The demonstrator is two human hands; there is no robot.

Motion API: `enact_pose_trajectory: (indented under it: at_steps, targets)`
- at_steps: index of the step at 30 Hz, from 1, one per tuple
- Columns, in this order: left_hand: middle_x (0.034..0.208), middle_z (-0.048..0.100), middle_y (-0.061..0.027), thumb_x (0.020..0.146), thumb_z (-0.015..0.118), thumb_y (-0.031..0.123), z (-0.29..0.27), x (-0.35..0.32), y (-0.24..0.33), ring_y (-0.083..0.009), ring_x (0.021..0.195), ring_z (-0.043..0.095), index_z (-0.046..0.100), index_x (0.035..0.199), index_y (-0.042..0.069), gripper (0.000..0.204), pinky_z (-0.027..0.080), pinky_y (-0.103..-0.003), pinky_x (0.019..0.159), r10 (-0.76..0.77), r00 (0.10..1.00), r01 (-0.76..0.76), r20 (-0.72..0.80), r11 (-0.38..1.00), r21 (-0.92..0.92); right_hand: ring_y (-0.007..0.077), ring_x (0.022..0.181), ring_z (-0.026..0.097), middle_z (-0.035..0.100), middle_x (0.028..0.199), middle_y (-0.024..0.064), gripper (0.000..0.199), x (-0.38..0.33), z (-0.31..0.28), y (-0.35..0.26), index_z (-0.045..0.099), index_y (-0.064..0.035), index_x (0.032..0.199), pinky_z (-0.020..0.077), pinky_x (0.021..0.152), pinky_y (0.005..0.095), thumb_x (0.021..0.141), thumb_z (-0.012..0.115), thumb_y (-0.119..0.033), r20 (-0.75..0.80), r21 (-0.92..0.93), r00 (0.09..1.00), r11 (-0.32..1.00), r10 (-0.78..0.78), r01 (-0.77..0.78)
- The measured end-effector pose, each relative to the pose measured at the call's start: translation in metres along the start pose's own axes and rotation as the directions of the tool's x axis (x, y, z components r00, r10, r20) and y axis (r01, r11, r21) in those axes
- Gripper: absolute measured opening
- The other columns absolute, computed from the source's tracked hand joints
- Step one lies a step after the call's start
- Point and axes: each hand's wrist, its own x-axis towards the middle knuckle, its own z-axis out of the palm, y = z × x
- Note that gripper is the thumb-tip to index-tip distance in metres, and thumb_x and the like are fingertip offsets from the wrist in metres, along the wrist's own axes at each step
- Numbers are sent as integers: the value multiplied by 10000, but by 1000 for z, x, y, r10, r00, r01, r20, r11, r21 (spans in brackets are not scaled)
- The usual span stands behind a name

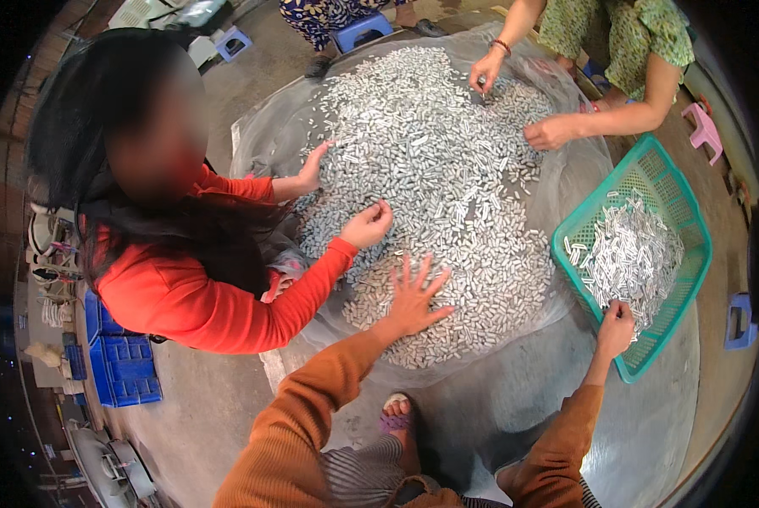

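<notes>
A broad heap of small silvery, capsule-shaped metal pieces (473,279) lies spread over a translucent plastic sheet (252,152). My left hand (412,300) rests on the near part of the heap, fingers spread wide and holding nothing. To the right, a green plastic basket (650,360) contains a smaller mound of longer, shiny silver pieces (638,245). My right hand (617,328) is at the basket's near-left side, by the edge of that mound. Its fingers are curled closed, and whatever is in them is hidden.
A person in a red top (202,296) crouches at the left, both hands at the heap. Another person's hands (553,131) work at its far right. Blue crates (125,368), a pink stool (703,133) and blue stools (362,32) stand around. My sandalled foot (396,415) is near the sheet.
</notes>
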Motion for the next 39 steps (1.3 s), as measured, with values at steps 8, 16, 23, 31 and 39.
enact_pose_trajectory:
  at_steps: [8,16,23,31,39]
  targets:
    - [1540,-15,-101,824,460,649,2,30,47,-474,1368,-38,152,1464,331,778,97,-712,1006,270,946,-253,178,961,-112,318,711,622,664,778,95,246,-4,1,-1,681,-135,881,461,623,433,824,539,-329,-4,32,1000,999,-17,17]
    - [1528,81,-96,858,543,461,-5,-20,43,-418,1363,139,205,1458,286,710,189,-652,1021,376,924,-371,65,926,-75,322,716,618,660,781,103,256,-2,3,7,679,-125,890,458,633,439,827,537,-328,-11,64,998,996,-58,58]
    - [1096,584,-93,788,557,63,0,-17,10,-242,1085,521,561,1232,138,451,409,-365,962,437,896,-443,-79,888,-124,363,834,624,665,920,137,329,16,18,27,673,-122,989,480,694,466,843,529,-379,-21,-88,996,992,-87,85]
    - [1138,605,-174,798,551,-24,-42,-8,-20,-291,825,668,653,1110,148,371,521,-354,760,183,983,-141,20,818,-557,240,863,607,656,951,78,227,-30,-12,-44,666,-97,1017,468,742,352,797,610,-106,-431,221,823,841,-370,494]
    - [1106,606,-136,764,597,72,-46,87,-12,-327,959,596,648,1104,145,351,493,-422,807,135,985,-157,-107,959,-235,263,1133,494,566,1179,66,317,-126,85,-155,589,-113,1148,402,934,409,841,586,-194,198,519,603,604,-773,605]
